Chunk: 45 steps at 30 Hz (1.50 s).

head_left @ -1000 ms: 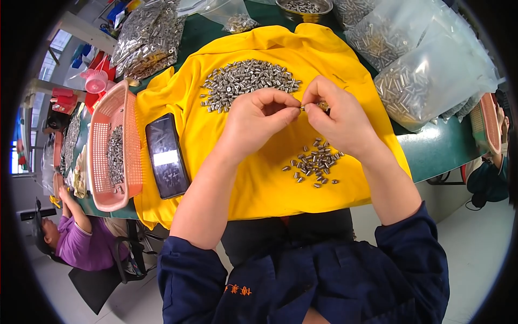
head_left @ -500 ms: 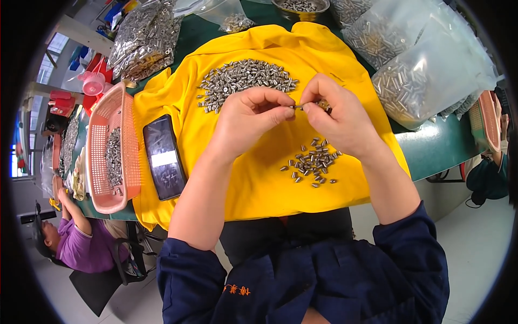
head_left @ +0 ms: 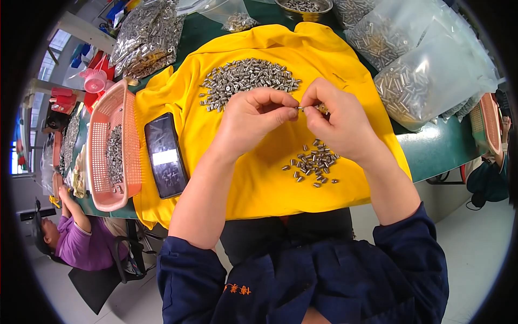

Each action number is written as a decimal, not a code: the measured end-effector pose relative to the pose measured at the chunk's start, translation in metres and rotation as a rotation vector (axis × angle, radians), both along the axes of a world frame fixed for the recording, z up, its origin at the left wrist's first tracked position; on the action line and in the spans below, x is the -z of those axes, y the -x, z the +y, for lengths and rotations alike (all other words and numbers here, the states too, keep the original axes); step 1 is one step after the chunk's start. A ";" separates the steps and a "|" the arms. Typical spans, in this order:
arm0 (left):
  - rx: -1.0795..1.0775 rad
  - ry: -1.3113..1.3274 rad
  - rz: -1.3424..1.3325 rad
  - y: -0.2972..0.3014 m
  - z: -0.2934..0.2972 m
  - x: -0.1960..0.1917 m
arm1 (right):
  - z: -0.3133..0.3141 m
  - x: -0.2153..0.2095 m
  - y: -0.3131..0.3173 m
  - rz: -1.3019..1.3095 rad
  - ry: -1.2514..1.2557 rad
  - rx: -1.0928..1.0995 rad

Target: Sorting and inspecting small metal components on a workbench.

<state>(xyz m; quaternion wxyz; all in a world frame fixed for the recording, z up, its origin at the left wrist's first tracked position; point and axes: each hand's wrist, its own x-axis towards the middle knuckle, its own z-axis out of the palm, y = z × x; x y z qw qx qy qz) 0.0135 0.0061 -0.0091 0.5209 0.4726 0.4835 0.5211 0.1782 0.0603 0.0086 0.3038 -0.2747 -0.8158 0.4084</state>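
Above the yellow cloth (head_left: 259,189), both my hands meet fingertip to fingertip. My left hand (head_left: 256,119) pinches one end of a small, thin metal piece (head_left: 300,108), and my right hand (head_left: 340,121) pinches the other end. Most of that piece is covered by my fingers, so its exact kind does not show. Some small gold-coloured parts (head_left: 322,107) show just behind my right hand's fingers. Beyond my left hand spreads a big pile of small silver metal fittings (head_left: 245,75). A smaller heap of similar bullet-shaped parts (head_left: 314,163) lies nearer me, below my right hand.
A phone (head_left: 165,156) lies at the cloth's left, beside a pink plastic basket (head_left: 135,146) holding metal parts. Clear bags of metal parts (head_left: 402,86) stand at right, another bag (head_left: 148,40) at back left, a metal bowl (head_left: 305,13) behind. A person in purple (head_left: 89,243) sits at left.
My hands keep their pinch on the small piece, with only slight finger movement. The whole view has shifted very slightly.
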 end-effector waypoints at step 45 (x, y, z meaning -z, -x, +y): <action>-0.010 0.030 -0.012 0.002 0.003 0.001 | 0.005 0.000 -0.002 0.139 0.194 -0.060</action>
